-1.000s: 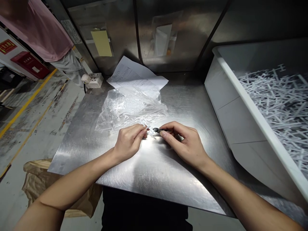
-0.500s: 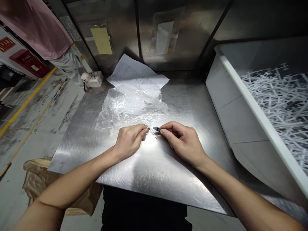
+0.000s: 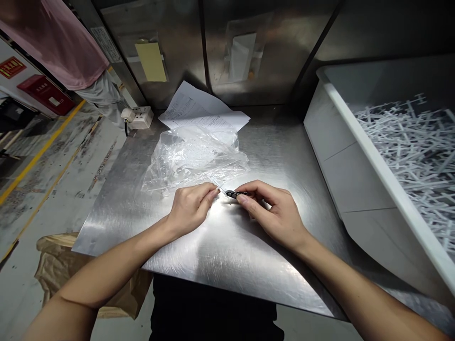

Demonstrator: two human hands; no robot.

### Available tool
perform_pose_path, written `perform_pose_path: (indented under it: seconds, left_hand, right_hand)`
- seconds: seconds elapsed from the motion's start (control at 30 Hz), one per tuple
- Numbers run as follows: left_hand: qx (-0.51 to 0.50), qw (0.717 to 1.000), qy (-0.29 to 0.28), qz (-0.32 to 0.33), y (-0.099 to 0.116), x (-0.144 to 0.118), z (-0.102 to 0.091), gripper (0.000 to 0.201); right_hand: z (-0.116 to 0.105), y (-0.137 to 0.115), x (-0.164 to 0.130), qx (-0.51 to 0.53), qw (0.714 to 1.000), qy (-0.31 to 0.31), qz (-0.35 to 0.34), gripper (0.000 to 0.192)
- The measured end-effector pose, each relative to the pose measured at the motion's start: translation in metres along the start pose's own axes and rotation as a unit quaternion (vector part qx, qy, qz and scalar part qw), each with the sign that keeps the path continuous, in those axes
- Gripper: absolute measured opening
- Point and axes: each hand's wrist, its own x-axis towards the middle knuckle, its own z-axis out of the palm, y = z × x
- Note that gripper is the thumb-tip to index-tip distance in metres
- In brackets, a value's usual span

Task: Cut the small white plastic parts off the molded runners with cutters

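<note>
My left hand (image 3: 191,208) rests on the steel table (image 3: 227,255) with its fingertips pinched on a small white plastic piece (image 3: 217,190), mostly hidden by the fingers. My right hand (image 3: 275,210) holds a small dark tool (image 3: 233,193) between thumb and forefinger. The tool's tip points left and meets the white piece between the two hands. Just behind the hands lies a crumpled clear plastic bag (image 3: 194,158).
A sheet of printed paper (image 3: 199,111) lies behind the bag. A big white bin (image 3: 359,137) full of white plastic strips (image 3: 415,151) stands at the right. A power strip (image 3: 139,117) sits at the back left corner. A brown paper bag (image 3: 57,265) is on the floor. A person in pink (image 3: 57,42) stands far left.
My right hand has shifted slightly and more of the dark tool shows beyond its fingers than half a second ago. My left hand stays put.
</note>
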Motion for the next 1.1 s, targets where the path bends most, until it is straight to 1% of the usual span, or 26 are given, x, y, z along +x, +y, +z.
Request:
perform_pose_path:
  seconds: [0.13,0.27,0.4,0.53,0.77,0.83,0.9,1.0,1.1]
  left_hand:
    - [0.017,1.0,0.012,0.02,-0.0017,-0.0005,0.0014,0.023]
    - [0.046,0.997,0.032,0.046,-0.0027,-0.0005,0.0021,0.023]
    - [0.057,0.996,0.041,0.049,-0.0032,-0.0004,0.0023,0.022]
    - [0.037,0.999,0.022,0.017,-0.0021,-0.0008,0.002,0.021]
    - [0.018,0.997,-0.044,-0.054,0.0039,0.0005,-0.0017,0.023]
    - [0.007,0.996,-0.05,-0.069,0.0051,0.0011,-0.0028,0.024]
    - [-0.005,0.996,-0.051,-0.076,0.0058,0.0015,-0.0037,0.024]
    - [-0.024,0.997,-0.05,-0.06,0.0061,0.0013,-0.0044,0.022]
    - [-0.038,0.998,-0.046,-0.006,0.0057,0.0005,-0.0037,0.021]
  right_hand:
    - [-0.0007,0.0029,-0.0002,-0.001,1.0,-0.016,0.006,0.019]
    - [-0.0002,0.0062,-0.0015,-0.003,1.0,-0.013,0.006,0.019]
    - [0.0006,0.0067,-0.0017,-0.002,1.0,-0.015,0.011,0.019]
    - [0.0011,0.006,-0.0017,0.02,0.999,-0.022,0.03,0.021]
    - [0.0035,0.0041,-0.0009,0.046,0.997,-0.03,0.057,0.025]
    - [0.0025,0.0026,-0.0001,0.053,0.996,-0.026,0.059,0.024]
    - [0.0004,0.0012,0.001,0.054,0.997,-0.009,0.055,0.023]
    - [-0.0029,0.0004,0.0029,0.041,0.998,0.022,0.044,0.022]
    - [-0.0035,0.0019,0.0047,0.032,0.998,0.031,0.04,0.022]
